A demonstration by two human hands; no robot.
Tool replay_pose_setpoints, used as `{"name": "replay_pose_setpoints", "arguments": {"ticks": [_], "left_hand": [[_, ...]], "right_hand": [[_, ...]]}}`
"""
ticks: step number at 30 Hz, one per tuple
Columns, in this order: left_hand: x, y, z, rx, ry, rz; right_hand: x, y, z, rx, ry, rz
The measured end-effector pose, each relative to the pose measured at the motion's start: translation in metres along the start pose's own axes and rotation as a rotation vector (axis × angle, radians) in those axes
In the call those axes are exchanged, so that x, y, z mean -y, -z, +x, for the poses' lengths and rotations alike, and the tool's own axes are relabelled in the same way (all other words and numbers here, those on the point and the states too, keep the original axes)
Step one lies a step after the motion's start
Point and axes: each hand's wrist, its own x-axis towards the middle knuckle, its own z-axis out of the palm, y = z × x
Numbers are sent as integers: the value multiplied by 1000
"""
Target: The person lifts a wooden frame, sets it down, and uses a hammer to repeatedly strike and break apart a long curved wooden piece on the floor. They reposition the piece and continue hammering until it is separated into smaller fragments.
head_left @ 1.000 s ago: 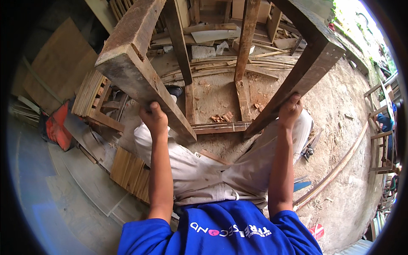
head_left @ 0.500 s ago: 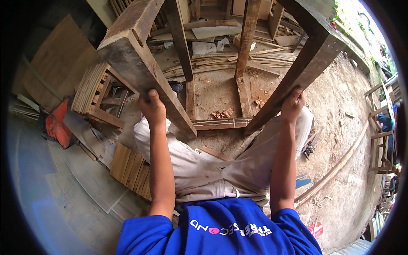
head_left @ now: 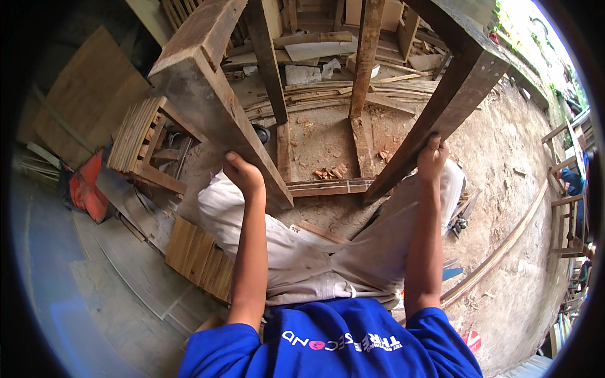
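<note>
A large dark wooden frame (head_left: pixel 447 104) with thick legs and crosspieces stands in front of me, between my knees. My left hand (head_left: pixel 246 175) is closed at the outer edge of its left post, thumb uppermost; the other fingers are mostly hidden behind the wood. Around the right post my right hand (head_left: pixel 432 160) is closed, its thumb lying along the near face. A low rail (head_left: pixel 331 187) joins the frame's lower parts close to my knees. Both forearms reach forward over my pale, dusty trousers.
Wood shavings (head_left: pixel 332 171) lie on the ground inside the frame. Long wooden strips (head_left: pixel 315 94) and offcuts are piled beyond it. To the left are a small slatted wooden piece (head_left: pixel 137 135), a red-orange bag (head_left: pixel 89 189) and stacked short boards (head_left: pixel 198 252). A long pole (head_left: pixel 498 252) lies at right.
My left hand has slipped a little down and right along the left post, and its thumb has shifted. The right hand sits slightly lower. The frame has barely moved in view.
</note>
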Motion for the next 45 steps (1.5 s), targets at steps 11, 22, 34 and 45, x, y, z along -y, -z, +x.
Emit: {"name": "replay_pose_setpoints", "arguments": {"ticks": [11, 22, 34, 45], "left_hand": [[-3, -8, 90, -135, 121, -31], [107, 61, 287, 373, 194, -447], [105, 94, 248, 115, 89, -184], [57, 106, 38, 51, 84, 203]], "right_hand": [[55, -27, -60, -60, -15, 31], [147, -135, -110, 380, 38, 169], [117, -157, -132, 668, -3, 203], [-8, -115, -109, 395, -214, 105]]}}
